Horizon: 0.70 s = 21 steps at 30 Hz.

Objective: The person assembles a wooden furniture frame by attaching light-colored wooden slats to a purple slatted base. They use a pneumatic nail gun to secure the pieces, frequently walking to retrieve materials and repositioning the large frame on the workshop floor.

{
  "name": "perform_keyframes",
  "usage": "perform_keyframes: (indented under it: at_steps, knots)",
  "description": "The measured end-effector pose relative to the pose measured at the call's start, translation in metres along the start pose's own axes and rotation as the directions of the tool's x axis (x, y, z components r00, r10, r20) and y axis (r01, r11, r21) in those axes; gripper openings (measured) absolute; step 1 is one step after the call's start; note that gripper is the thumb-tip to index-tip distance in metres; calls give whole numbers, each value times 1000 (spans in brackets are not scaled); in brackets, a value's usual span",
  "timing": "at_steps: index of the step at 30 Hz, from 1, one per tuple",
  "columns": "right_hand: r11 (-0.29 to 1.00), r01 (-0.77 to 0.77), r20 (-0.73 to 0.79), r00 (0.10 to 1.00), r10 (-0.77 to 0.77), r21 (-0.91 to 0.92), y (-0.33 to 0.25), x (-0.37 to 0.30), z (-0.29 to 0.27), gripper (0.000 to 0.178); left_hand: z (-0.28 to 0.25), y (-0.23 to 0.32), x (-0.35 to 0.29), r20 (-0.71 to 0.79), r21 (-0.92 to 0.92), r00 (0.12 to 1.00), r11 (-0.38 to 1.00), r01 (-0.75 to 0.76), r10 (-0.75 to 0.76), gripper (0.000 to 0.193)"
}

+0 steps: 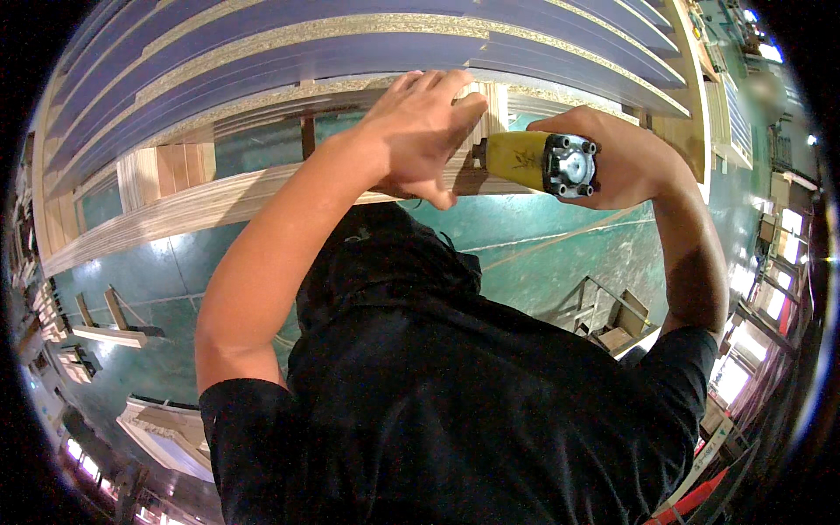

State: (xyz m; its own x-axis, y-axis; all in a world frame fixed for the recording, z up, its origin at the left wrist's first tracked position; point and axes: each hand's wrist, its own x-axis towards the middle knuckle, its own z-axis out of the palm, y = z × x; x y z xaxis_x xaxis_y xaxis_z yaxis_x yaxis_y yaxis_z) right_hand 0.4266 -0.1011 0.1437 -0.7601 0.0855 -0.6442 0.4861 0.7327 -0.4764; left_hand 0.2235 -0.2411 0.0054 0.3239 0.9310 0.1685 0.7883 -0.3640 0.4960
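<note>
No packages, signs or screens show anywhere here. The one mark is a small dark emblem (528,159) printed on the side of the yellow tool (525,161), too blurred to make out.

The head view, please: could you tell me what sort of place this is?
Probably a woodworking or furniture workshop: stacked chipboard panels overhead, a pale wooden frame, a green floor, and a yellow power tool in the right hand.

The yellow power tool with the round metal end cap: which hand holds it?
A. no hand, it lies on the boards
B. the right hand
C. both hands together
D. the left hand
B: the right hand wraps the yellow power tool, while the left hand presses on the pale wooden boards.
</note>
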Motion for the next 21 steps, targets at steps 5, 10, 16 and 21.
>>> perform_keyframes:
  at_steps: [5, 10, 16, 21]
  knots:
    - [999, 33, -1, 999, -33, -37, 14, -7, 5, 79, -5, 6, 4, 57, -1, 997, 999, 53, -53, 105]
    - [997, -73, -18, 997, 72, -32, 13, -14, 4, 79, -5, 5, 4, 70, -5, 995, 998, 70, -69, 110]
    - [992, -125, -32, 992, 124, -33, 22, -24, 7, 78, -1, 1, 2, -16, -49, 1000, 999, -5, 4, 110]
    - [986, -165, -142, 976, 164, 5, 21, -40, 22, 81, -7, 7, 5, 47, -31, 998, 999, 37, -35, 112]
